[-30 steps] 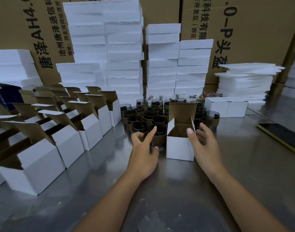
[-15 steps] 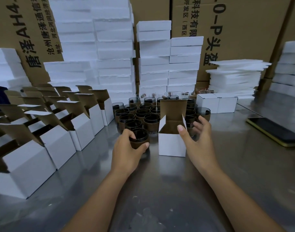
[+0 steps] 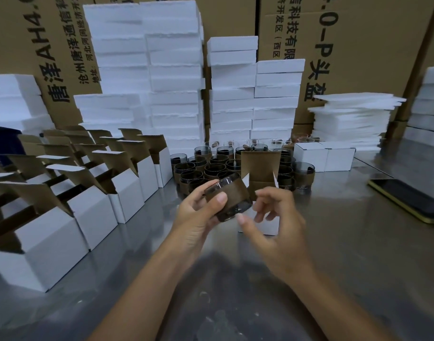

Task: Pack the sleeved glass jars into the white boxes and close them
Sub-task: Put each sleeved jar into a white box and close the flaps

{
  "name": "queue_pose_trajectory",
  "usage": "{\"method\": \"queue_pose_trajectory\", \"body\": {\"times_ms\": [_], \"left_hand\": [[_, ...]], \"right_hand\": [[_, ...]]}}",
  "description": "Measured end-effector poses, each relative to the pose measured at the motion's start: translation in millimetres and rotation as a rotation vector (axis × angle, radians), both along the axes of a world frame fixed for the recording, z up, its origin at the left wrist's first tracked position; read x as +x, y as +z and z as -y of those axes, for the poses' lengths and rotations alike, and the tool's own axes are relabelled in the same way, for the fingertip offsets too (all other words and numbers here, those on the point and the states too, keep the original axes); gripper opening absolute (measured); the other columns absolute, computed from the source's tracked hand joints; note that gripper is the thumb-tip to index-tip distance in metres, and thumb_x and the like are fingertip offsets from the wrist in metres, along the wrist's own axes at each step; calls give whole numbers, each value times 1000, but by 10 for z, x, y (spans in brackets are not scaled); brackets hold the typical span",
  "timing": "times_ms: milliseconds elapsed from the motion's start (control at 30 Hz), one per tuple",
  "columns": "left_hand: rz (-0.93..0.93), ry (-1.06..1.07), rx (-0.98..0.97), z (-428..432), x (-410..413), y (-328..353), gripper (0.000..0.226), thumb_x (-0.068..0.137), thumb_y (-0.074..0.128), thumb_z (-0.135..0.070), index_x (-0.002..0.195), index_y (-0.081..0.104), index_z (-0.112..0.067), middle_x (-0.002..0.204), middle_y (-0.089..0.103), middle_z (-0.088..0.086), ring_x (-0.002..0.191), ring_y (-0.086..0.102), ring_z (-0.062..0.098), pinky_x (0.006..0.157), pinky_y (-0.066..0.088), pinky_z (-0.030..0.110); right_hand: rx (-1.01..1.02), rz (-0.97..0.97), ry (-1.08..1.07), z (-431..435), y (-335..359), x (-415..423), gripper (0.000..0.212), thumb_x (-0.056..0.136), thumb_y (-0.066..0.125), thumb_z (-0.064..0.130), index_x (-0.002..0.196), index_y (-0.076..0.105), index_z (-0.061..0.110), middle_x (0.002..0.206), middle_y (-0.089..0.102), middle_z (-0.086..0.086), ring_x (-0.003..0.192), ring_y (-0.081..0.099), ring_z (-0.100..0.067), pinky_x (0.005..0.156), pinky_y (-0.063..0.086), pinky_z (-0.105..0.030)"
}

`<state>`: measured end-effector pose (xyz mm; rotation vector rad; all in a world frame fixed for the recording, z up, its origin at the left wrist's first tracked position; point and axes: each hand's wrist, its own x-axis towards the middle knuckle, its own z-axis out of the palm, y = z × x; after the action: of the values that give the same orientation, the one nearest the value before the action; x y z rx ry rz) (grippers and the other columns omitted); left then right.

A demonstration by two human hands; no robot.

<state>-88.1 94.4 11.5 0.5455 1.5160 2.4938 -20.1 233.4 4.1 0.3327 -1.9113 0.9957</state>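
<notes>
My left hand [image 3: 198, 217] grips a glass jar in a brown sleeve [image 3: 229, 198], lifted off the table and tilted toward the right. My right hand [image 3: 275, 217] hovers just right of the jar with its fingers apart, the thumb tip near the jar's base. Behind both hands stands an open white box [image 3: 257, 183] with its brown-lined lid flap upright; its lower front is hidden by my right hand. A cluster of several more sleeved jars [image 3: 211, 168] stands on the steel table behind.
Rows of open white boxes [image 3: 88, 205] fill the left side. Two shut white boxes [image 3: 324, 156] sit at the back right. Stacks of white foam [image 3: 174, 70] and brown cartons line the back. A phone [image 3: 408, 200] lies at the right edge.
My left hand closed on a jar at the cluster's front, then lifted it and tilted it toward the box. My right hand left the box's side and came toward the jar.
</notes>
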Motion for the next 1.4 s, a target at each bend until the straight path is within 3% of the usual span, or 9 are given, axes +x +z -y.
{"method": "queue_pose_trajectory", "body": {"times_ms": [133, 233, 367, 600, 800, 1000, 1100, 1233, 1400], "left_hand": [[-50, -34, -76, -6, 31, -15, 72, 55, 81, -28, 121, 59, -9, 107, 68, 14, 88, 70, 21, 60, 54, 22], [-64, -64, -110, -20, 35, -13, 80, 50, 88, -35, 120, 59, -8, 110, 68, 16, 101, 67, 30, 73, 57, 32], [-106, -156, -87, -15, 25, -2, 73, 58, 78, -61, 113, 67, -15, 117, 65, 16, 108, 63, 28, 81, 55, 31], [-69, -80, -106, -24, 26, -20, 49, 72, 73, -40, 114, 65, -16, 112, 68, 12, 104, 65, 26, 78, 55, 29], [-125, -61, -124, -44, 39, -63, 48, 74, 70, -28, 117, 60, -9, 99, 72, 2, 98, 68, 20, 78, 55, 29], [-107, -160, -86, -39, 33, -29, 39, 81, 64, -32, 116, 65, -15, 109, 69, 10, 97, 67, 23, 80, 54, 29], [-87, -207, -67, -35, 44, -18, 32, 87, 58, -31, 117, 65, -20, 108, 67, 12, 94, 65, 25, 88, 54, 36], [-73, -226, -77, -32, 50, -15, 34, 89, 57, -28, 122, 61, -19, 107, 64, 13, 93, 64, 27, 93, 49, 41], [-72, -219, -80, -29, 49, -10, 33, 84, 53, -31, 114, 67, -26, 107, 67, 11, 95, 64, 27, 94, 49, 42]], "right_hand": [[-47, 252, 41, -28, -16, -20, 58, 62, 60, 70, 113, 34, 57, 106, 47, 33, 95, 54, 4, 74, 43, -11], [-118, 344, 163, -36, -7, -35, 60, 61, 64, 69, 114, 37, 59, 109, 52, 37, 99, 58, 7, 79, 48, -17], [-301, 318, 260, -23, 20, -61, 46, 68, 69, 47, 109, 48, 49, 101, 62, 30, 90, 63, 2, 72, 49, -14], [-414, 427, 438, -35, 37, -42, 32, 86, 60, 29, 117, 51, 31, 100, 67, 7, 80, 65, -8, 66, 49, -16], [-476, 465, 461, -14, 65, -51, 40, 72, 58, 39, 109, 53, 25, 94, 67, 6, 70, 64, -1, 58, 47, -13], [-651, 558, 418, -71, 77, -92, 45, 76, 61, 50, 108, 57, 19, 79, 72, -1, 65, 67, -16, 65, 53, -28], [-790, 623, 491, -117, 115, -86, 39, 87, 49, 44, 108, 62, 14, 90, 69, -9, 68, 64, -15, 64, 49, -28], [-814, 654, 542, -117, 149, -66, 71, 65, 48, 57, 117, 61, 10, 105, 66, -19, 75, 62, -17, 67, 49, -29], [-801, 628, 521, -106, 151, -61, 72, 63, 50, 59, 118, 60, 13, 103, 68, -13, 77, 66, -16, 67, 50, -28]]}}
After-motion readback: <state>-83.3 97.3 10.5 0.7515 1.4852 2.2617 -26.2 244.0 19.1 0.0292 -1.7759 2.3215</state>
